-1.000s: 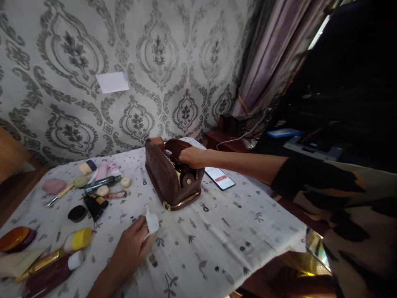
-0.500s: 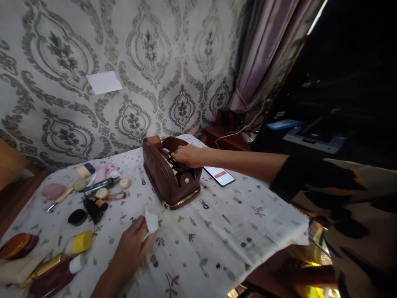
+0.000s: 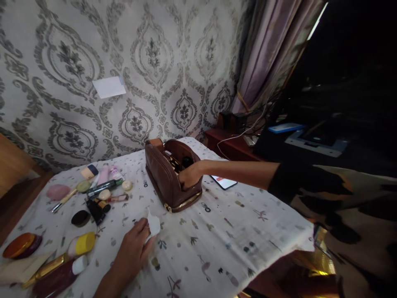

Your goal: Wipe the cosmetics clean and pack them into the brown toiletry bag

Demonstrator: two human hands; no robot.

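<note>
My brown bag [image 3: 163, 180] stands upright on the counter [image 3: 223, 252], mouth open, w/ its gold zip [image 3: 186, 203] running round the base. My R hand [image 3: 190, 176] is down in the mouth at the near end; fingertips hidden, so can't tell if it's wide, narrow or gripping smth. My L hand [image 3: 132, 250] is narrow, fingers pinching a white tissue [image 3: 154, 225] just above the cloth, apart from the bag. As for how far along: a fair no. of items lie outside, on my L side, incl. a pink sponge [image 3: 58, 191], a brush [image 3: 63, 199], a green tube [image 3: 105, 188], a black round lid [image 3: 80, 218], an orange-topped jar [image 3: 21, 245], a yellow-capped bottle [image 3: 82, 244] & a white-capped dark bottle [image 3: 58, 279]. The bag isn't empty either: a black round item [image 3: 187, 161] & some gold-coloured bits [image 3: 174, 165] show inside, so I'd call it part-way, approx. Can't give an exact count b/c the bottom's out of view. Bag's not shut, tissue's not put down. Phone [image 3: 225, 183] lies flat just beyond my R forearm, partly covered by it, screen lit.
</note>
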